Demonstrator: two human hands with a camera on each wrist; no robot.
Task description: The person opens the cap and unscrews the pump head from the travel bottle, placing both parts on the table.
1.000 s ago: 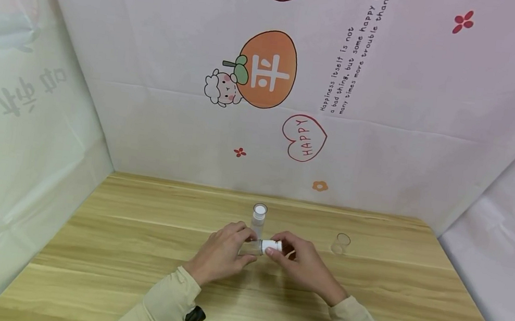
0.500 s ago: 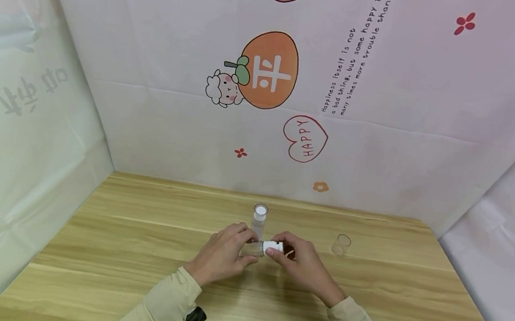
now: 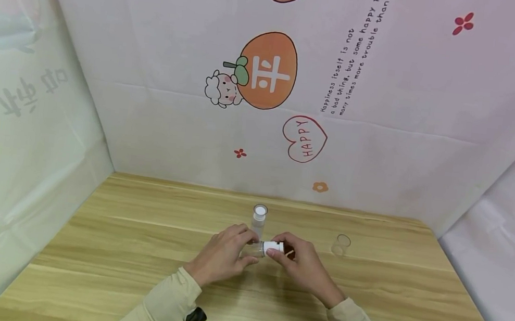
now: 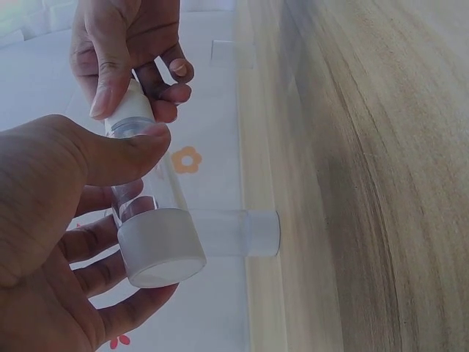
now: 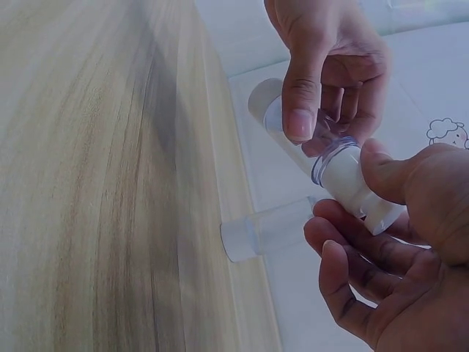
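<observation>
My left hand (image 3: 224,254) grips a clear bottle (image 4: 161,249) by its transparent body, thumb on one side and fingers on the other. A wide white base ends the bottle at the left. At its other end is a white pump top (image 5: 344,176), which my right hand (image 3: 305,267) pinches between thumb and fingers. The bottle lies roughly level above the table in the head view. Just behind the hands, a second clear bottle (image 3: 258,224) with a white top and base stands upright. My left fingers partly hide the held bottle's body.
A clear open-rimmed cap (image 3: 340,245) stands on the wooden table (image 3: 146,232) to the right of the hands. A printed white sheet (image 3: 175,136) rises behind the table, with more sheeting at both sides.
The white pump top has shifted very slightly to the right along with the right fingertips. Both hands keep the same hold, and the standing bottle and cap stay in place.
</observation>
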